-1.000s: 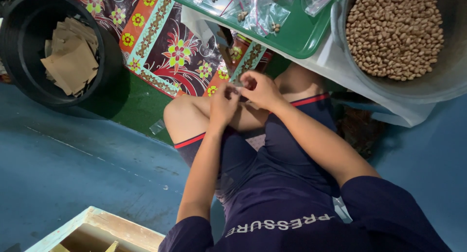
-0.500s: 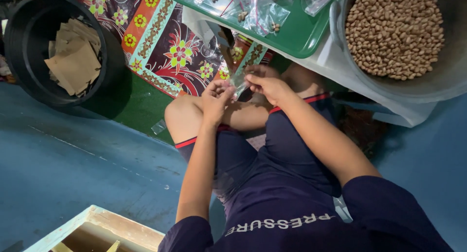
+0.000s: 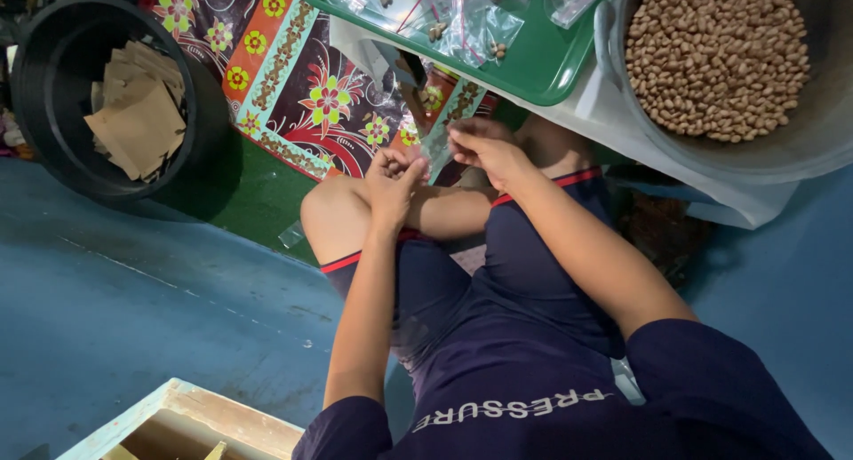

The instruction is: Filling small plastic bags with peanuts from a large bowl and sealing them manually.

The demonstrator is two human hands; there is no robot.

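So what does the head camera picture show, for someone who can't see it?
A seated person's left hand and right hand pinch a small clear plastic bag above their knees. A green tray of little bags and a basin of peanuts sit ahead.

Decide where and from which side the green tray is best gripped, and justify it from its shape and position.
Grip the green tray at its raised rim by the rounded near corner, fingers coming from the person's side: that lip is bare, while clear bags cover the middle and the basin of nuts crowds its right.
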